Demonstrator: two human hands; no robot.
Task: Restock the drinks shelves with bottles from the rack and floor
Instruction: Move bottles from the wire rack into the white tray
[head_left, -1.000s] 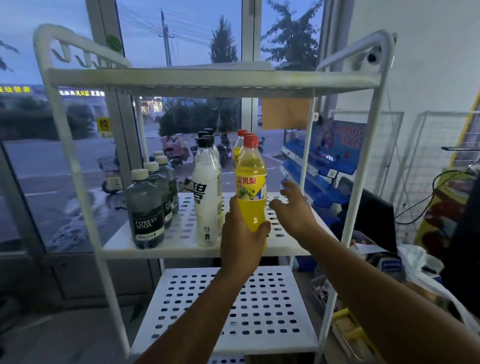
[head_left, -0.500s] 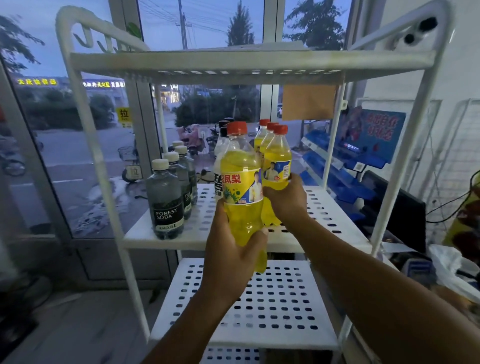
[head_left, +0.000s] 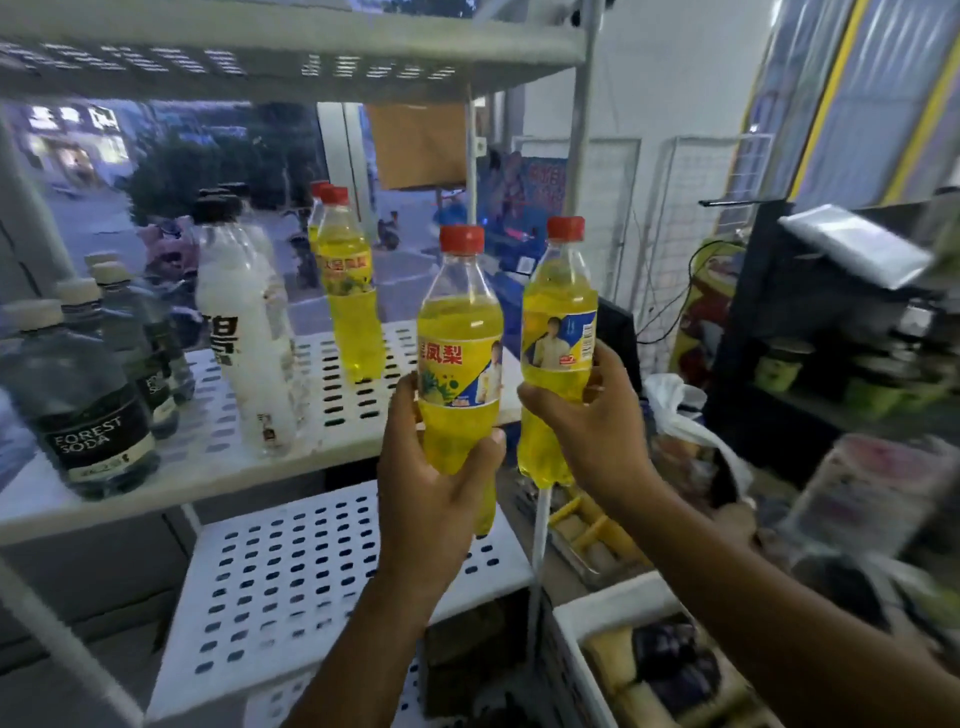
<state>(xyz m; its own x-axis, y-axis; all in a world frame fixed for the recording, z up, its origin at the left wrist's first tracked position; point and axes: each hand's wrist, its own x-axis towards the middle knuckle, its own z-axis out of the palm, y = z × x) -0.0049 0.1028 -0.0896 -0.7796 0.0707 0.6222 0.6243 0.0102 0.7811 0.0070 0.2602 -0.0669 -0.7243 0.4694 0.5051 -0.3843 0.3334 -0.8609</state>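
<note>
Bottle one (head_left: 460, 332): clear plastic, yellow drink, red cap, upright at the front edge of the white perforated shelf (head_left: 208, 457).
Bottle two (head_left: 558, 322): identical, just beside it.
Left hand (head_left: 431, 499): we grip bottle one.
Right hand (head_left: 587, 431): we grip bottle two.

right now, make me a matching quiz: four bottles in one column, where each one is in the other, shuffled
Bottles
1. yellow drink bottle with red lettering showing
2. white opaque bottle with black cap
3. dark clear Forest Soda bottle with pale cap
4. yellow drink bottle with barcode showing

Places
A. gripped by the right hand
B. standing at the left end of the middle shelf
C. gripped by the left hand
D. standing on the same shelf, further right

Pairs: 1-C, 2-D, 3-B, 4-A
</note>
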